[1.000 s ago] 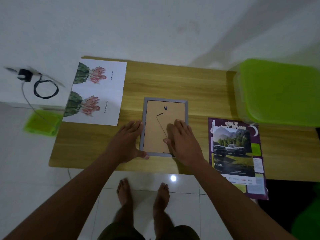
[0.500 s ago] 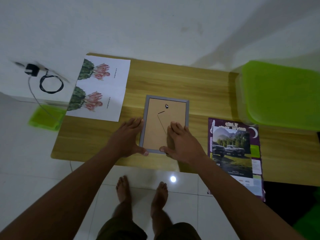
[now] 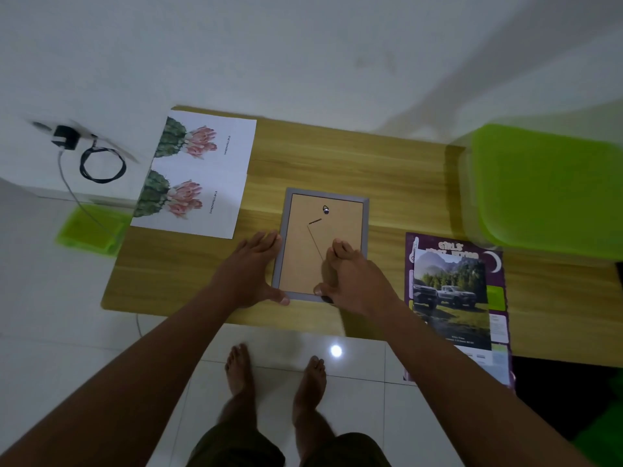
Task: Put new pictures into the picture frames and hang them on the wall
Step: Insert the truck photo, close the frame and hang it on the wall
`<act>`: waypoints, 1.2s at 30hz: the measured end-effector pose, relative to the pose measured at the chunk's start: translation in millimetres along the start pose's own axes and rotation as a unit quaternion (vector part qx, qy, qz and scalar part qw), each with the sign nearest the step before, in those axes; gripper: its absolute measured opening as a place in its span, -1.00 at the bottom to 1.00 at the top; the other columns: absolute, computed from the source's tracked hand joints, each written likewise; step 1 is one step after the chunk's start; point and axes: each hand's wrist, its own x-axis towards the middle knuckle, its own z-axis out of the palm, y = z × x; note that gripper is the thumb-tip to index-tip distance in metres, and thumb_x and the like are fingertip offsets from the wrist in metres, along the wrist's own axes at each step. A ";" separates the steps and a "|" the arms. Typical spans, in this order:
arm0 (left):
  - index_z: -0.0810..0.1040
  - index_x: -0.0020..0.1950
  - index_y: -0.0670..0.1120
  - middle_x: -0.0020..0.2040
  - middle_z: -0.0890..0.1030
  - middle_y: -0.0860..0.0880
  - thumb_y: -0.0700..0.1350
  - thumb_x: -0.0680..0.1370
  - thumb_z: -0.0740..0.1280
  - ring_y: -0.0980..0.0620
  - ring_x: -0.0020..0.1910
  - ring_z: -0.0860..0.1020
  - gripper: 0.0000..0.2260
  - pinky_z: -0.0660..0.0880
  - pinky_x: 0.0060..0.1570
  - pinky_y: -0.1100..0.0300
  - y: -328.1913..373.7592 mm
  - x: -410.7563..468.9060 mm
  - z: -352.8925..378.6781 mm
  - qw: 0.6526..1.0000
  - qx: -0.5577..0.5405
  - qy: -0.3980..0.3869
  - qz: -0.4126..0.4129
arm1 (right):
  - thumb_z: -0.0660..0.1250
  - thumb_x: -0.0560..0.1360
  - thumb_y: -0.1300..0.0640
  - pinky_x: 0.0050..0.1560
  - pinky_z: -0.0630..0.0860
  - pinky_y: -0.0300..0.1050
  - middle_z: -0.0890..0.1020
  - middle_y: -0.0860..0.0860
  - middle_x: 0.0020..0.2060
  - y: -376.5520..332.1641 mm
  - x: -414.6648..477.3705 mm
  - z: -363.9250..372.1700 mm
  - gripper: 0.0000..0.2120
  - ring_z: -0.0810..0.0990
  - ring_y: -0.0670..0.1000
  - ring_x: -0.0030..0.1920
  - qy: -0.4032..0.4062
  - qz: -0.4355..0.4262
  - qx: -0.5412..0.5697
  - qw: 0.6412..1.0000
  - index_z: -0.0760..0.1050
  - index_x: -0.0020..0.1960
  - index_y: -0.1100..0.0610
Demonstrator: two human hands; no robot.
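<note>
The bench [image 3: 387, 170] is matt wood-grain, the picture frame [image 3: 300, 251] has a smooth grey rim and brown fibreboard back, and at six o'clock the floor tiles [image 3: 276, 347] shine glossy.

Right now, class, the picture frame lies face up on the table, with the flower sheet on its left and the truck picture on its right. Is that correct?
No. The picture frame lies face down: the head view shows its backing board and hanger uppermost. The flower sheet is on its left and the truck picture on its right, on the table.
</note>
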 end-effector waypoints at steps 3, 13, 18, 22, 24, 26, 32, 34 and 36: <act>-0.11 0.59 -0.04 0.60 -0.11 0.05 0.39 0.24 0.44 0.06 0.56 -0.19 0.15 -0.13 0.52 0.05 -1.1 -2.0 3.0 1.000 -0.004 0.001 -0.001 | 0.35 0.50 -0.19 0.39 0.29 0.00 0.19 0.15 0.53 -5.5 -1.3 -0.2 -0.23 0.23 0.14 0.46 0.010 0.010 0.009 1.000 0.23 0.49 0.29; -0.12 0.58 -0.05 0.59 -0.11 0.04 0.40 0.24 0.43 0.06 0.55 -0.21 0.15 -0.14 0.51 0.05 -3.7 0.1 5.7 1.000 -0.001 0.005 0.005 | 0.49 0.42 -0.10 0.40 0.33 0.06 0.28 0.11 0.47 -13.5 3.9 2.6 -0.25 0.34 0.12 0.40 0.014 0.066 0.041 0.997 0.34 0.44 0.27; -0.11 0.59 -0.05 0.59 -0.11 0.03 0.39 0.24 0.44 0.05 0.56 -0.21 0.15 -0.13 0.51 0.03 -2.3 0.1 4.5 1.000 -0.005 0.004 0.003 | 0.48 0.43 -0.11 0.37 0.36 0.06 0.28 0.12 0.46 -13.6 2.8 1.1 -0.20 0.34 0.14 0.39 0.012 0.062 0.033 0.997 0.27 0.47 0.28; -0.10 0.59 -0.06 0.59 -0.11 0.03 0.36 0.25 0.46 0.04 0.56 -0.20 0.14 -0.12 0.51 0.04 0.8 -1.3 3.5 1.000 -0.005 0.008 0.000 | 0.49 0.40 -0.15 0.27 0.44 0.05 0.29 0.06 0.46 -10.6 -0.5 1.4 -0.23 0.39 0.12 0.37 0.026 0.063 0.038 0.997 0.31 0.45 0.20; -0.10 0.59 -0.06 0.60 -0.11 0.03 0.35 0.25 0.46 0.03 0.56 -0.19 0.14 -0.11 0.51 0.03 2.5 -1.6 2.9 1.000 -0.006 0.004 -0.004 | 0.50 0.38 -0.18 0.22 0.49 0.06 0.28 0.02 0.49 -8.3 -0.9 1.4 -0.22 0.43 0.11 0.36 0.032 0.067 0.042 0.996 0.32 0.44 0.17; -0.11 0.59 -0.07 0.60 -0.11 0.03 0.34 0.26 0.47 0.02 0.56 -0.18 0.14 -0.09 0.52 0.02 3.8 -0.9 1.9 1.000 0.000 0.000 -0.007 | 0.49 0.38 -0.21 0.20 0.50 0.04 0.27 0.00 0.50 -6.3 -0.5 0.3 -0.20 0.45 0.09 0.35 0.040 0.057 0.032 0.997 0.31 0.45 0.17; 0.13 0.57 -0.11 0.57 0.14 -0.04 0.33 0.39 0.38 -0.03 0.56 0.07 -0.09 0.15 0.49 0.01 13.5 2.7 -0.5 0.997 -0.043 0.054 -0.033 | 0.23 0.55 -0.26 0.22 0.50 0.00 0.33 0.07 0.44 3.0 -8.2 2.2 -0.41 0.38 0.07 0.38 0.074 0.011 0.069 0.995 0.39 0.36 0.16; 0.31 0.49 -0.11 0.49 0.34 -0.07 0.24 0.44 0.40 -0.08 0.47 0.26 -0.26 0.29 0.38 0.01 20.6 5.4 1.3 0.990 -0.061 0.116 -0.058 | 0.28 0.57 -0.10 0.11 0.53 -0.02 0.42 0.11 0.27 7.4 -9.7 5.5 -0.60 0.45 0.11 0.23 0.128 0.039 0.108 0.985 0.42 0.25 0.16; 0.38 0.43 -0.09 0.39 0.43 -0.08 0.13 0.44 0.45 -0.13 0.36 0.36 -0.37 0.38 0.25 0.01 30.9 7.3 0.8 0.979 -0.087 0.149 -0.107 | 0.32 0.55 0.07 0.06 0.50 -0.02 0.42 0.18 0.20 11.8 -8.7 6.4 -0.63 0.44 0.17 0.20 0.150 0.116 0.152 0.970 0.38 0.29 0.21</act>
